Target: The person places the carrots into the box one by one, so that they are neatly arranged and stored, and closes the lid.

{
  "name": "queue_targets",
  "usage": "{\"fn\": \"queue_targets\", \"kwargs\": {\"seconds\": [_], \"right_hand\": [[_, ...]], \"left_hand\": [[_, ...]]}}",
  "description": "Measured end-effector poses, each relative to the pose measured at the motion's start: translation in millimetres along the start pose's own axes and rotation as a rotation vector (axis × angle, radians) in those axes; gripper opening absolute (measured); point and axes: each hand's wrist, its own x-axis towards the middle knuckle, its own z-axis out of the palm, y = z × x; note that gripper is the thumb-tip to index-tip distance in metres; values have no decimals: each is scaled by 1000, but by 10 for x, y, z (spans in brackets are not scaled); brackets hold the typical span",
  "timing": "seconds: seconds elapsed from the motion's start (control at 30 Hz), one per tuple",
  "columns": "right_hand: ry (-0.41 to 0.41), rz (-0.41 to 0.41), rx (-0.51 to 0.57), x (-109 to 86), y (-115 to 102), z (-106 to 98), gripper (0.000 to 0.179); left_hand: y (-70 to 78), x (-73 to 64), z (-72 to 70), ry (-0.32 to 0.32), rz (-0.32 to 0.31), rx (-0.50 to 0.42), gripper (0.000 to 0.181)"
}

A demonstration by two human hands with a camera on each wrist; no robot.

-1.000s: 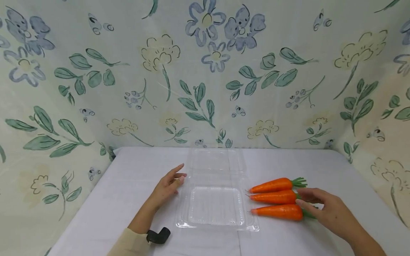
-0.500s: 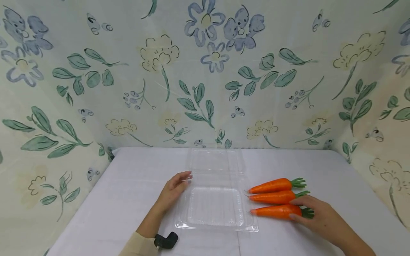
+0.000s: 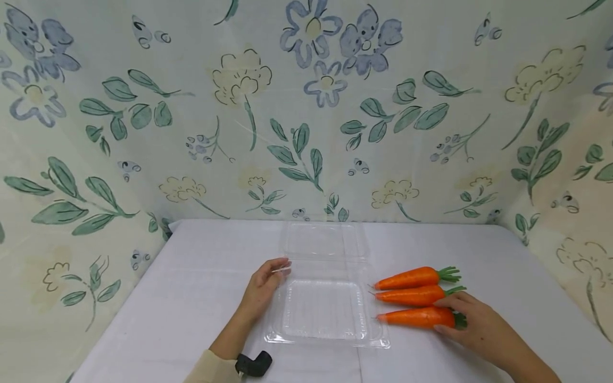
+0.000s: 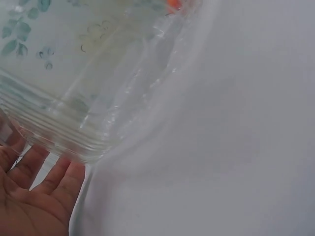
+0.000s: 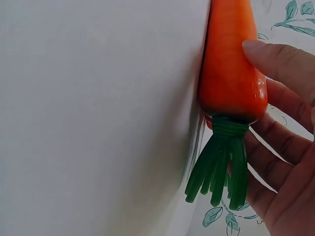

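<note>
In the head view, a clear plastic clamshell container (image 3: 325, 338) lies opened flat on the white cloth, its lid (image 3: 323, 239) towards the back. My left hand (image 3: 261, 287) holds the container's left rim near the hinge; the left wrist view shows its fingers (image 4: 66, 179) against the see-through wall. Three orange carrots with green stubs lie to the right, tips pointing left. Around the thick end of the nearest carrot (image 3: 416, 317) are the thumb and fingers of my right hand (image 3: 479, 327). The middle carrot (image 3: 409, 296) and far carrot (image 3: 407, 278) lie just behind it.
A white cloth (image 3: 201, 276) covers the table. Floral fabric (image 3: 306, 133) rises behind it and along both sides. On my left wrist sits a small black device (image 3: 254, 364).
My right hand has come forward and left from the green tops onto the nearest carrot and now grips it. My left hand has moved right onto the container's rim. The carrots look unmoved.
</note>
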Motion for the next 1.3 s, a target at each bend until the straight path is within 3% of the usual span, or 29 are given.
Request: {"fn": "queue_targets", "kwargs": {"seconds": [0.2,0.47,0.8,0.9,1.03,1.17,1.3], "right_hand": [[-52,25,-32,-6,6,-3,56],[-156,86,-32,-1,21,-32,66],[-162,122,23,-107,157,-140,69],[-131,142,31,-138,217,-224,71],[8,120,46,-172,210,-334,67],[107,43,77,-131,-21,-359,63],[103,-53,145,-7,-397,-289,59]], "left_hand": [[-8,-24,31,14,7,-27,37],[-17,-17,29,6,-29,-60,41],[-40,-7,16,-11,-31,-79,40],[-42,0,19,-17,-25,-79,41],[-55,1,35,-19,-28,-69,41],[-68,4,41,-21,-19,-70,40],[-64,2,25,-14,-20,-92,40]]}}
